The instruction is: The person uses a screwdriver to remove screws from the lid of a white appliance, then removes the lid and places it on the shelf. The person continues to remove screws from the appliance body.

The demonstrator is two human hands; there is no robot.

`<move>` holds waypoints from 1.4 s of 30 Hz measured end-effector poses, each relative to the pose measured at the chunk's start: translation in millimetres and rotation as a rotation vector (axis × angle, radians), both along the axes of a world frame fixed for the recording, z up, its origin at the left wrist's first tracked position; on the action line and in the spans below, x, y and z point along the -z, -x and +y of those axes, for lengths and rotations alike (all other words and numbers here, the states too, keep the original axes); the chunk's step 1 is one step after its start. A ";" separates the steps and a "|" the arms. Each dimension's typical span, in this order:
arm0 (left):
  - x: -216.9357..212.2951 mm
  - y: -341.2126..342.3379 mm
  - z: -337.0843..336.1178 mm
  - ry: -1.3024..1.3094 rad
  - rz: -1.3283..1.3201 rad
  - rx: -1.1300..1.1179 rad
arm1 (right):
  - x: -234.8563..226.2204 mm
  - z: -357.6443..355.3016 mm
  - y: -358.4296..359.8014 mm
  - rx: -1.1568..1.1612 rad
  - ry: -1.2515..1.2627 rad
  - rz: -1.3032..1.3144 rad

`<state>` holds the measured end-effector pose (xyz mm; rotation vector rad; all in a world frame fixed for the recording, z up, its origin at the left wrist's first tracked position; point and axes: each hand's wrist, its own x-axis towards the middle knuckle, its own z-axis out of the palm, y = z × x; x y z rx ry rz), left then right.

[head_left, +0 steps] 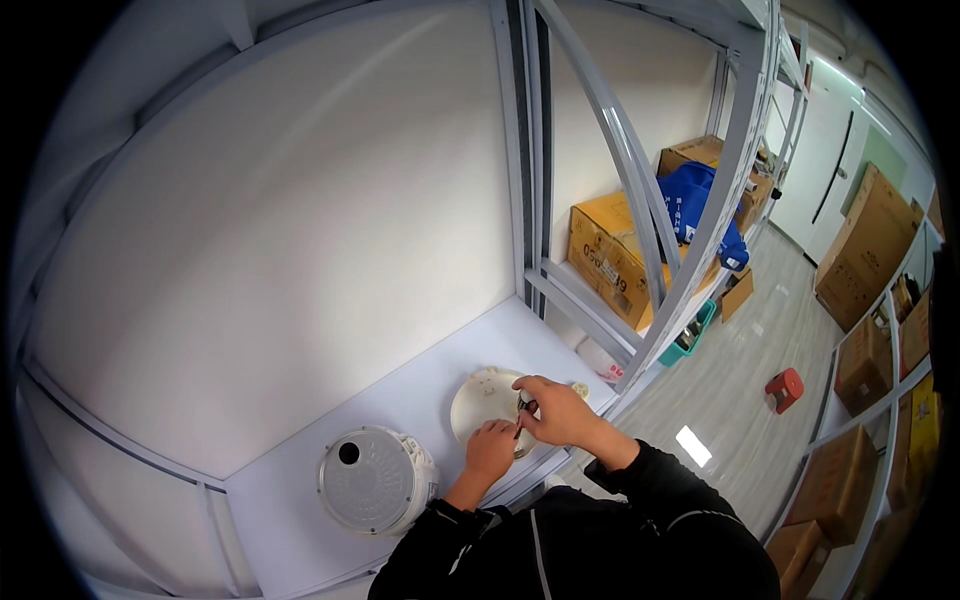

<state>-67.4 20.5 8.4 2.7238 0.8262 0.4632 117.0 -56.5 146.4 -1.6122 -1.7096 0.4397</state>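
A round off-white part (466, 405), shallow like a dish, lies on the white shelf, partly covered by my hands. My right hand (560, 412) is closed over it, with its thumb and fingers pinching a small dark and pale piece (525, 401) too small to name. Close against it, my left hand (490, 452) has its fingers bent together at the lower end of that dark piece. What lies between the left fingertips is hidden. To the left stands a white drum-shaped housing (375, 490) with a black round spot on its top.
The white shelf (290, 500) meets a pale back panel and a grey metal upright (515, 150). A small cream part (580, 389) lies beyond my right hand. Cardboard boxes (605, 255) and a blue cloth item (690, 200) fill the neighbouring shelf. A red stool (785, 390) stands on the floor.
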 end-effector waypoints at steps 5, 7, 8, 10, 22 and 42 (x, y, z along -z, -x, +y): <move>-0.3 -1.9 -2.6 -0.035 0.001 -0.002 | -9.0 -1.2 4.1 -0.062 0.012 0.027; -2.0 -1.5 -3.6 -0.035 0.008 -0.008 | -8.7 -1.4 4.3 -0.083 -0.012 0.024; -2.1 -1.5 -3.4 -0.051 0.000 0.000 | -4.8 -0.5 3.0 -0.091 -0.032 0.006; 3.9 -1.6 -1.1 -0.083 -0.016 0.015 | -3.0 0.0 2.8 -0.097 -0.055 -0.008; 8.0 -13.9 -3.8 -0.045 -0.019 -0.036 | -2.7 -6.3 -3.0 -0.053 -0.096 -0.038; 6.3 -17.1 -3.7 -0.212 0.164 -0.044 | -23.9 -39.4 -34.9 0.139 -0.324 0.026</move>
